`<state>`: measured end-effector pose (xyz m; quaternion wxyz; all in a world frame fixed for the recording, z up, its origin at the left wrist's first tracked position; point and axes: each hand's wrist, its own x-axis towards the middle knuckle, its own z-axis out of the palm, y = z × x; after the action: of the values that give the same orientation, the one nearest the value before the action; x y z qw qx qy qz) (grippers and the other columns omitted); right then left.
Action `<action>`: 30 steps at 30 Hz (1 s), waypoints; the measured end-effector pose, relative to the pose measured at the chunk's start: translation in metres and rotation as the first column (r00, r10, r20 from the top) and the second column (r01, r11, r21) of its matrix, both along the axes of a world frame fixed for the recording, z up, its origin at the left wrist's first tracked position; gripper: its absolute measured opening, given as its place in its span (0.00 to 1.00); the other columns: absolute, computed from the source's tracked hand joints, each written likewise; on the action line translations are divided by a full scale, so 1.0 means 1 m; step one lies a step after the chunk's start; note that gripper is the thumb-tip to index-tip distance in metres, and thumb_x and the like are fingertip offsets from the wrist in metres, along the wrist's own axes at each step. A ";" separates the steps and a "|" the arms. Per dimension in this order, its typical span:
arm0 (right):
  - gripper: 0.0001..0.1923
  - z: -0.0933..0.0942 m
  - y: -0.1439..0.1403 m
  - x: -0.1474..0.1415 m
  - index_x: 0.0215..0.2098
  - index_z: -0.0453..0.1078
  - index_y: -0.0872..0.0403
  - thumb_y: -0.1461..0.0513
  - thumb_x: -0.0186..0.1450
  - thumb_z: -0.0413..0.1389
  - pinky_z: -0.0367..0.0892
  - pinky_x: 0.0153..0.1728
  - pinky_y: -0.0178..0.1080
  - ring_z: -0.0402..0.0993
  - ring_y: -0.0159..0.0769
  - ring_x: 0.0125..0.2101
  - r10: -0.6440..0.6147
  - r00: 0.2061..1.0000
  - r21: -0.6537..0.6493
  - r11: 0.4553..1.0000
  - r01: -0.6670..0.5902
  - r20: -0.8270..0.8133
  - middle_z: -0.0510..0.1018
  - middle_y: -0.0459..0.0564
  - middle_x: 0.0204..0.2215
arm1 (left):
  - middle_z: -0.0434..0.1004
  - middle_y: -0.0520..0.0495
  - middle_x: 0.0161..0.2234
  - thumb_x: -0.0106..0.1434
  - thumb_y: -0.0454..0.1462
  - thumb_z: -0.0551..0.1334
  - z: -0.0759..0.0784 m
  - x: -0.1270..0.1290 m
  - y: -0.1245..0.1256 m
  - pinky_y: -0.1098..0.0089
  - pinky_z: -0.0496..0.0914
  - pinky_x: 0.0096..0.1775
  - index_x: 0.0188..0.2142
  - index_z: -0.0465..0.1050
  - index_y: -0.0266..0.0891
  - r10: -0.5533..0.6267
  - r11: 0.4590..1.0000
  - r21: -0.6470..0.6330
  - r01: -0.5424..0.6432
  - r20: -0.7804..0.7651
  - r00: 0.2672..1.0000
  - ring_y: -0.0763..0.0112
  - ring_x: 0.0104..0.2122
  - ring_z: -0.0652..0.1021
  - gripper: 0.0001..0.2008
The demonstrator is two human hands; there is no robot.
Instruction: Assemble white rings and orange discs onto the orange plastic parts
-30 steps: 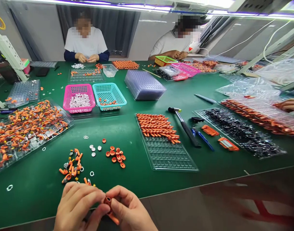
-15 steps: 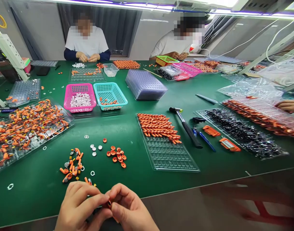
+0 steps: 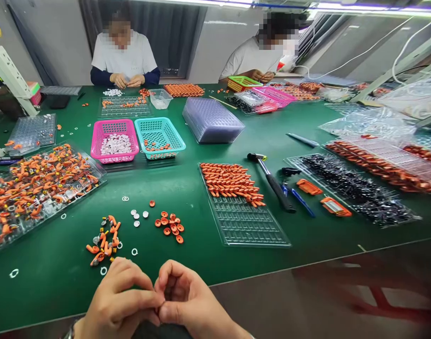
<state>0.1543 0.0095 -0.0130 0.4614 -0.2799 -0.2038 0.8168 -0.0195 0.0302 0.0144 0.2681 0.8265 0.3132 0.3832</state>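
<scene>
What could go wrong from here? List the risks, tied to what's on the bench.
1. The left hand and right hand pinch something hidden at the table edge; a slip could drop it off the table.
2. The loose orange caps and white rings lie untrayed nearby; a sweeping wrist could scatter them.

Across our green table [image 3: 208, 150] we see a pink plastic basket of white discs [image 3: 115, 140] just beside a teal plastic basket [image 3: 160, 138]. A stack of clear plastic trays [image 3: 212, 119] sits behind them. A black-handled hammer [image 3: 272, 181] lies between a clear grid tray part-filled with orange pieces [image 3: 241, 205] and a tray of small black parts [image 3: 356, 190]. Two people in white shirts sit at the far edge.
</scene>
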 end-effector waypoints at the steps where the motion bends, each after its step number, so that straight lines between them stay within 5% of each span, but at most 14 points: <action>1: 0.23 0.001 0.001 0.000 0.31 0.68 0.55 0.62 0.46 0.76 0.65 0.27 0.29 0.71 0.25 0.23 -0.002 1.000 0.015 1.000 0.002 0.003 0.76 0.41 0.25 | 0.76 0.48 0.29 0.69 0.36 0.60 0.001 0.000 0.001 0.66 0.72 0.35 0.40 0.78 0.45 0.001 0.999 -0.035 -0.001 0.009 1.000 0.67 0.31 0.74 0.07; 7: 0.19 0.009 0.013 0.009 0.40 0.75 0.55 0.54 0.57 0.70 0.68 0.37 0.33 0.74 0.30 0.33 0.031 0.994 0.186 0.981 -0.051 0.110 0.78 0.47 0.34 | 0.77 0.47 0.31 0.67 0.41 0.63 0.004 -0.008 0.009 0.74 0.76 0.30 0.40 0.81 0.45 0.146 0.951 -0.294 -0.097 0.147 0.978 0.69 0.30 0.79 0.08; 11: 0.14 0.005 0.014 0.009 0.40 0.78 0.55 0.58 0.58 0.69 0.69 0.40 0.34 0.76 0.30 0.33 0.088 0.989 0.172 0.979 -0.108 0.120 0.80 0.46 0.32 | 0.79 0.49 0.30 0.65 0.42 0.65 0.006 -0.010 0.009 0.75 0.76 0.32 0.38 0.81 0.46 0.178 0.931 -0.347 -0.115 0.156 0.971 0.69 0.30 0.80 0.07; 20: 0.12 -0.001 0.008 0.000 0.37 0.78 0.55 0.62 0.57 0.71 0.72 0.35 0.32 0.78 0.29 0.29 -0.011 1.000 0.146 0.989 0.009 0.007 0.82 0.46 0.30 | 0.84 0.51 0.31 0.64 0.42 0.66 0.001 -0.002 0.003 0.77 0.77 0.33 0.42 0.81 0.48 0.239 0.867 -0.488 -0.103 0.227 0.944 0.70 0.30 0.82 0.08; 23: 0.12 -0.004 0.005 -0.003 0.38 0.78 0.56 0.61 0.57 0.71 0.72 0.32 0.30 0.78 0.27 0.26 -0.039 0.997 0.115 0.992 0.046 -0.062 0.82 0.46 0.28 | 0.84 0.50 0.31 0.61 0.42 0.69 -0.004 -0.002 0.000 0.75 0.77 0.33 0.46 0.80 0.48 0.291 0.801 -0.593 -0.082 0.267 0.919 0.68 0.30 0.82 0.13; 28: 0.13 -0.008 0.005 -0.009 0.38 0.77 0.56 0.63 0.57 0.71 0.74 0.30 0.28 0.79 0.26 0.25 -0.036 0.983 0.041 0.998 0.044 -0.178 0.82 0.46 0.29 | 0.83 0.50 0.32 0.56 0.41 0.72 -0.004 -0.002 0.000 0.75 0.76 0.34 0.37 0.82 0.43 0.383 0.567 -0.824 0.000 0.263 0.885 0.67 0.32 0.81 0.08; 30: 0.13 -0.008 0.005 -0.011 0.38 0.76 0.56 0.64 0.56 0.72 0.75 0.29 0.29 0.80 0.27 0.26 -0.027 0.976 0.022 0.999 0.032 -0.216 0.82 0.46 0.30 | 0.82 0.51 0.31 0.57 0.41 0.71 -0.002 -0.001 0.001 0.75 0.75 0.34 0.34 0.82 0.43 0.376 0.526 -0.849 0.049 0.283 0.882 0.68 0.31 0.80 0.06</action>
<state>0.1438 0.0149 -0.0209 0.4965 -0.1868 -0.1589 0.8327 -0.0209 0.0310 0.0129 0.6533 0.4547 0.4678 0.3840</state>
